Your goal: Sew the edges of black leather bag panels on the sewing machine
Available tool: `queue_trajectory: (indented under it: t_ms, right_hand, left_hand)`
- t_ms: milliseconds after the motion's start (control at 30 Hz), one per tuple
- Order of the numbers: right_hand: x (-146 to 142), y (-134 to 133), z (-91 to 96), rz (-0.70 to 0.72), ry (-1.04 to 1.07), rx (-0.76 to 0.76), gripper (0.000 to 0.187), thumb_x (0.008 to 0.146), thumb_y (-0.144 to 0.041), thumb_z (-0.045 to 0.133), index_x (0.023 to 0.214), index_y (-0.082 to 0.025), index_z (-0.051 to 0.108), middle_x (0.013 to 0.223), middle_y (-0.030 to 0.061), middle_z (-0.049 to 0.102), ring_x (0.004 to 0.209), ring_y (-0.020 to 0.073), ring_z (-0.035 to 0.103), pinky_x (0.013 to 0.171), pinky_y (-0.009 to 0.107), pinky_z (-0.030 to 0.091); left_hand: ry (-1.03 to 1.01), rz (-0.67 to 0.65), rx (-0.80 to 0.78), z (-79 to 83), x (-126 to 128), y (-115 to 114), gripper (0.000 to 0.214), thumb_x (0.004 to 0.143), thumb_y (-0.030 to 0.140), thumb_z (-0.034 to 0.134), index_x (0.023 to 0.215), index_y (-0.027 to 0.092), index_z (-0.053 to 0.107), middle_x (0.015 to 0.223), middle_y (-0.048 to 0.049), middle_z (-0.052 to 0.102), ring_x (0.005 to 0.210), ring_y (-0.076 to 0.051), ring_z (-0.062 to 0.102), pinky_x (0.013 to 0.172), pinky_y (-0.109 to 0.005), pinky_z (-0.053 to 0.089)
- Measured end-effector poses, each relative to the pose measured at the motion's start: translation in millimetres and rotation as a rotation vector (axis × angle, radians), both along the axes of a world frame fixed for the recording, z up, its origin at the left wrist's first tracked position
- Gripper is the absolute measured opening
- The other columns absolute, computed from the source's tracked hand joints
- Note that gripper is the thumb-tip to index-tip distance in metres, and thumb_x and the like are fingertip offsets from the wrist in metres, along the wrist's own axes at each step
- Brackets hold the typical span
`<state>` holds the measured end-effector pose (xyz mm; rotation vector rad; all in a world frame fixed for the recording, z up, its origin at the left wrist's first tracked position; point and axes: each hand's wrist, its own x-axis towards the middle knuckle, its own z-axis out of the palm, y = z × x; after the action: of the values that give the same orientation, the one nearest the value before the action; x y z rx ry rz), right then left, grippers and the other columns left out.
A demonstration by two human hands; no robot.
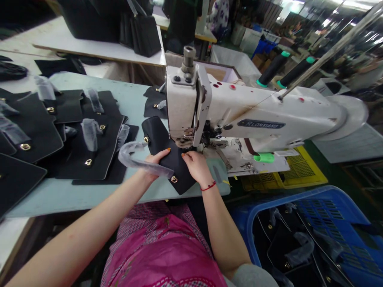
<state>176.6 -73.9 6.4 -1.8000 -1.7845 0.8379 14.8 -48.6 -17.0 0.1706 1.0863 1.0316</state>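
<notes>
A black bag panel (163, 135) lies tilted on the pale table, its right edge under the head of a white sewing machine (263, 115). Gold ring fittings sit at two of its ends, joined by a handle wrapped in clear plastic (131, 157). My left hand (154, 165) grips the panel's near left side, thumb on top and fingers partly hidden by the handle and panel. Close to the needle area, my right hand (196, 165) pinches the panel's right edge between thumb and fingers. The needle itself is hard to make out.
Several similar black panels (110, 147) with wrapped handles are piled on the left of the table (89, 201). More lie in a blue basket (251, 239) at lower right. A yellow crate (311, 167) stands beneath the machine. Two black thread cones (273, 69) rise behind it.
</notes>
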Motion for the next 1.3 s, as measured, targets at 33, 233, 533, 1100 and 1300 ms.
queue_trajectory:
  t_ms: [33,233,533,1100,1300]
  right_hand:
    - [3,1,4.7,0.000,-0.045,-0.005,0.027,0.096,-0.031,0.052,0.082,-0.017,0.070,0.083,0.0071,0.072,0.075,0.0158,0.062,0.062,0.024,0.033]
    - [10,6,20.8,-0.008,-0.207,-0.019,0.031,0.095,-0.039,0.054,0.081,-0.019,0.072,0.081,0.0064,0.072,0.069,0.0152,0.061,0.057,0.026,0.028]
    - [14,9,15.8,0.019,-0.211,-0.001,0.033,0.095,-0.041,0.053,0.083,-0.019,0.074,0.083,0.0057,0.073,0.068,0.0135,0.060,0.055,0.025,0.028]
    - [15,7,12.5,0.010,-0.227,0.073,0.033,0.094,-0.041,0.054,0.080,-0.020,0.075,0.081,0.0065,0.073,0.067,0.0146,0.061,0.054,0.025,0.028]
    - [14,6,13.3,-0.002,-0.214,0.072,0.032,0.094,-0.040,0.056,0.079,-0.020,0.076,0.079,0.0066,0.073,0.067,0.0154,0.061,0.055,0.026,0.028]
  left_hand:
    - [-0.003,0.044,-0.004,-0.1,6,-6,0.016,0.077,0.006,0.067,0.093,0.006,0.072,0.079,-0.0122,0.076,0.060,-0.022,0.072,0.063,-0.035,0.063]
    - [-0.048,0.270,-0.013,-0.3,31,-24,0.017,0.081,0.005,0.063,0.096,0.007,0.070,0.081,-0.0103,0.076,0.066,-0.021,0.072,0.069,-0.034,0.063]
    - [-0.070,0.302,-0.009,-3.6,34,-25,0.016,0.080,0.004,0.064,0.095,0.007,0.071,0.088,-0.0131,0.076,0.072,-0.023,0.073,0.074,-0.038,0.063]
    - [-0.037,0.258,0.023,-1.3,32,-28,0.011,0.077,0.005,0.069,0.085,0.012,0.071,0.087,-0.0099,0.076,0.081,-0.022,0.073,0.082,-0.031,0.061]
    - [0.012,0.251,-0.011,-3.4,32,-28,0.010,0.076,0.007,0.071,0.083,0.014,0.071,0.087,-0.0097,0.076,0.087,-0.024,0.074,0.083,-0.033,0.061]
